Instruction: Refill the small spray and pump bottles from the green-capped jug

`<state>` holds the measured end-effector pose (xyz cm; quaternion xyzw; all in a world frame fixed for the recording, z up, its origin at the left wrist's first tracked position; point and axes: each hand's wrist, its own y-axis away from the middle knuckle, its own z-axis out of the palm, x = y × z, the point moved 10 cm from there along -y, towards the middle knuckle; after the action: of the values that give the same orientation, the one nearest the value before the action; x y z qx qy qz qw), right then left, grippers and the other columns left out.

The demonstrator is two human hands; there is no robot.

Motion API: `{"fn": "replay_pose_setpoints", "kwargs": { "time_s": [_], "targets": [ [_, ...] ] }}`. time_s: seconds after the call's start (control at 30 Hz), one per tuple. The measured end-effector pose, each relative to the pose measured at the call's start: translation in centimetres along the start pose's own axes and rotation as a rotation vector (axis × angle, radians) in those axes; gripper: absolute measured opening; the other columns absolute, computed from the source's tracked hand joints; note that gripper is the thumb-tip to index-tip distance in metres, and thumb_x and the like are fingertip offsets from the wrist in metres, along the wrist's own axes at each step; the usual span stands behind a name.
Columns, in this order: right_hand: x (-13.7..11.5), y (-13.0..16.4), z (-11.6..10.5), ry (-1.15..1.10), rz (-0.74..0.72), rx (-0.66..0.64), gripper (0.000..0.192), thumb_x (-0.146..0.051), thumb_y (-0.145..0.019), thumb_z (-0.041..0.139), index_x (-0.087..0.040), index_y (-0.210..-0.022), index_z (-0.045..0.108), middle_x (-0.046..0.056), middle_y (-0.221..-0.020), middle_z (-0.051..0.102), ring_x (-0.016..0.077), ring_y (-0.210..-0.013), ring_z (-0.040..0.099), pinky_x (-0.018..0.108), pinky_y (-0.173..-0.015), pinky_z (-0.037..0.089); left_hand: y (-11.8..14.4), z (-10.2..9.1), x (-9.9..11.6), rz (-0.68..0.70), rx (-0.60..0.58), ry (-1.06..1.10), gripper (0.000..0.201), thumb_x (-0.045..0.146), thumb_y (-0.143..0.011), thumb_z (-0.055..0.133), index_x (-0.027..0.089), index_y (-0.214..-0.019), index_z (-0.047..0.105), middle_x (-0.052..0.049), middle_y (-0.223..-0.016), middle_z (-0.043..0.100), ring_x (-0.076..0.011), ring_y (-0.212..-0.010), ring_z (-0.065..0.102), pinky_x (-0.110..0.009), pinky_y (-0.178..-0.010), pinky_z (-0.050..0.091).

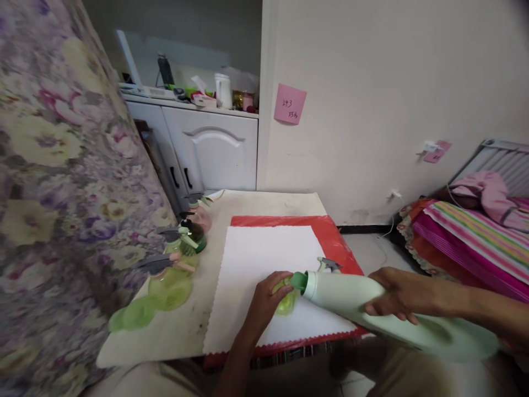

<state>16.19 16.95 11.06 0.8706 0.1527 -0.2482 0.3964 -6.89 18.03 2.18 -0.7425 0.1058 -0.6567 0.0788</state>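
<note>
My left hand (273, 292) is closed around a small see-through yellow-green bottle (285, 304), which stands on a white sheet (248, 264). In my right hand (394, 298) is a large pale green bottle (339, 292), gripped round its body and tilted nearly flat. Its darker green spout (298, 282) is at the mouth of the small bottle; whether the two touch I cannot tell. No liquid can be made out. Just behind the large bottle's neck shows a grey and pale green spray head (329, 264), partly hidden.
Along the table's left side stand a yellow-green spray bottle (171, 289), a dark pump bottle (194, 234) and a pink spray bottle (200, 215). Pale green round pieces (134, 314) lie nearer me. A red cover (336, 242) lies beneath the sheet. A floral curtain (74, 193) hangs left.
</note>
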Motion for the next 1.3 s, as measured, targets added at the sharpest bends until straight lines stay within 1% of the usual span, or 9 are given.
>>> {"fn": "replay_pose_setpoints", "kwargs": {
  "time_s": [0.17, 0.3, 0.5, 0.6, 0.73, 0.83, 0.93, 1.1, 1.3],
  "targets": [
    [0.0, -0.2, 0.9, -0.120, -0.082, -0.005, 0.030, -0.046, -0.078, 0.063, -0.017, -0.082, 0.057, -0.005, -0.058, 0.048, 0.0079, -0.047, 0.044, 0.016, -0.040, 0.036, 0.0, -0.1, -0.2, -0.016, 0.011, 0.015, 0.024, 0.029, -0.081, 0.063, 0.021, -0.103, 0.069, -0.005, -0.106, 0.071, -0.0219, -0.103, 0.062, -0.030, -0.092, 0.045],
    [0.0, -0.1, 1.3, -0.179, -0.111, 0.003, 0.030, -0.045, -0.076, 0.065, -0.016, -0.078, 0.056, -0.005, -0.056, 0.047, 0.0074, -0.046, 0.043, 0.016, -0.040, 0.036, 0.0, -0.1, 0.0, -0.016, 0.008, 0.016, 0.024, 0.029, -0.081, 0.063, 0.019, -0.102, 0.069, -0.006, -0.105, 0.071, -0.0224, -0.102, 0.063, -0.031, -0.092, 0.045],
    [0.5, 0.7, 0.2, -0.304, -0.205, 0.099, 0.037, -0.048, -0.076, 0.066, -0.015, -0.064, 0.054, -0.005, -0.048, 0.047, 0.0064, -0.040, 0.040, 0.018, -0.041, 0.031, -0.1, 0.0, 0.3, -0.033, 0.008, -0.022, 0.026, 0.031, -0.082, 0.060, 0.020, -0.104, 0.069, -0.006, -0.109, 0.070, -0.0233, -0.105, 0.061, -0.032, -0.093, 0.045],
    [1.2, 1.3, -0.6, -0.408, -0.264, 0.206, 0.037, -0.049, -0.077, 0.065, -0.016, -0.064, 0.054, -0.007, -0.042, 0.044, 0.0066, -0.039, 0.037, 0.020, -0.043, 0.029, -0.1, 0.0, 0.4, -0.040, 0.005, -0.060, 0.025, 0.032, -0.082, 0.060, 0.022, -0.103, 0.070, -0.005, -0.110, 0.070, -0.0229, -0.107, 0.061, -0.032, -0.095, 0.044],
    [2.4, 1.3, -1.3, -0.558, -0.344, 0.405, 0.040, -0.054, -0.076, 0.063, -0.018, -0.063, 0.052, -0.006, -0.040, 0.043, 0.0097, -0.042, 0.039, 0.023, -0.047, 0.032, -0.2, 0.1, 0.6, -0.046, -0.004, -0.097, 0.027, 0.031, -0.082, 0.059, 0.023, -0.106, 0.069, -0.005, -0.111, 0.070, -0.0228, -0.108, 0.061, -0.033, -0.097, 0.043],
    [3.5, 0.2, -1.3, -0.627, -0.413, 0.575, 0.048, -0.058, -0.075, 0.062, -0.020, -0.050, 0.045, -0.004, -0.040, 0.042, 0.0106, -0.044, 0.039, 0.025, -0.047, 0.030, -0.1, 0.1, 0.6, -0.054, -0.001, -0.124, 0.032, 0.030, -0.080, 0.061, 0.023, -0.111, 0.067, -0.005, -0.113, 0.069, -0.0231, -0.109, 0.060, -0.034, -0.097, 0.042],
    [4.5, -1.6, -0.8, -0.718, -0.465, 0.710, 0.050, -0.057, -0.076, 0.061, -0.021, -0.047, 0.042, -0.004, -0.038, 0.041, 0.0110, -0.043, 0.038, 0.026, -0.049, 0.031, 0.1, 0.0, 0.5, -0.065, 0.008, -0.153, 0.034, 0.027, -0.077, 0.064, 0.024, -0.110, 0.066, -0.005, -0.114, 0.068, -0.0230, -0.109, 0.060, -0.034, -0.097, 0.042],
    [4.8, -4.2, 0.0, -0.846, -0.521, 0.869, 0.044, -0.054, -0.074, 0.064, -0.021, -0.051, 0.047, -0.004, -0.041, 0.045, 0.0120, -0.043, 0.040, 0.026, -0.047, 0.032, 0.1, -0.1, 0.7, -0.069, 0.023, -0.192, 0.027, 0.027, -0.078, 0.062, 0.023, -0.105, 0.067, -0.004, -0.109, 0.069, -0.0226, -0.107, 0.060, -0.033, -0.096, 0.043],
    [4.1, -6.7, 1.5, -0.939, -0.540, 0.960, 0.040, -0.051, -0.075, 0.063, -0.020, -0.054, 0.048, -0.004, -0.043, 0.046, 0.0117, -0.044, 0.042, 0.025, -0.045, 0.035, 0.0, 0.0, 0.6, -0.093, 0.010, -0.235, 0.029, 0.030, -0.079, 0.061, 0.024, -0.106, 0.067, -0.005, -0.114, 0.068, -0.0247, -0.112, 0.058, -0.036, -0.099, 0.041]
  ]
}}
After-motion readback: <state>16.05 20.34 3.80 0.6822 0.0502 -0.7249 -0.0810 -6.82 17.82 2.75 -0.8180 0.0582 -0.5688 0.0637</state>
